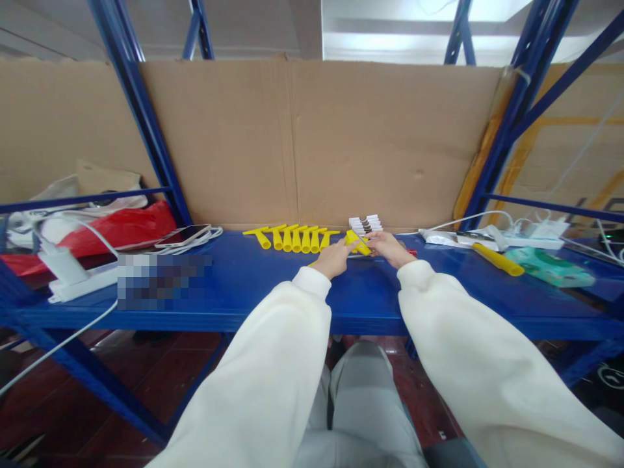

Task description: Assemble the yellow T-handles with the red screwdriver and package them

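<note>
Over the middle of the blue table, my left hand (334, 258) is closed on a yellow plastic piece (357, 243), held tilted. At its right end, my right hand (387, 247) has its fingers curled in a pinch. A thin pale strip seems to run across the yellow piece to those fingers; what they grip is too small to make out. Just behind the hands lie several white cylindrical pieces (365, 225) with dark marks, side by side. To the left, a row of yellow T-shaped plastic parts (295, 240) lies along the back. A red object (412, 252) shows partly beside my right wrist.
A cardboard sheet (370, 143) stands behind the blue table (234, 286). On the right are a yellow handle-like part (498, 260), a green packet (550, 266) and a white power strip (536, 235) with cables. Another power strip (88, 279) and a red bag (127, 224) lie left.
</note>
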The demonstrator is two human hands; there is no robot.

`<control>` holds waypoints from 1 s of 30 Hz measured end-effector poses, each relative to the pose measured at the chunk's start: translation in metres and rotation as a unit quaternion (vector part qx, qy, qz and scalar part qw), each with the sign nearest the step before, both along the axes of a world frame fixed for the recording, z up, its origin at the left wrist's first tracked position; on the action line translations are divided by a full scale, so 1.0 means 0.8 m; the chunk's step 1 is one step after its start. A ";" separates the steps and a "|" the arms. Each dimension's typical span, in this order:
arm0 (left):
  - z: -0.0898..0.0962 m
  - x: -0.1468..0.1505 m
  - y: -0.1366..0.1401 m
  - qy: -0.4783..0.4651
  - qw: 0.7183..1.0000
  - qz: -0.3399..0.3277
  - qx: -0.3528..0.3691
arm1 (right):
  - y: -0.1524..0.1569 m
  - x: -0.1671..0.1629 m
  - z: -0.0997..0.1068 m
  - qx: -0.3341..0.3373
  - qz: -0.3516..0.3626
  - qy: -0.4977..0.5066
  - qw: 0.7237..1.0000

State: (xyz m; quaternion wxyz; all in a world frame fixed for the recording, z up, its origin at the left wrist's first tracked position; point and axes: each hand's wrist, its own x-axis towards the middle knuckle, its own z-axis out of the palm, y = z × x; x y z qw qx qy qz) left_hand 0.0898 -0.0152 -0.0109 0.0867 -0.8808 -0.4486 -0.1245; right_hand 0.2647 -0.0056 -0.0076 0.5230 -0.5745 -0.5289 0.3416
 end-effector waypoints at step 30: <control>0.004 -0.001 -0.002 -0.071 0.997 -0.037 -0.017 | 0.019 0.070 -0.010 -0.095 -0.191 -0.375 0.902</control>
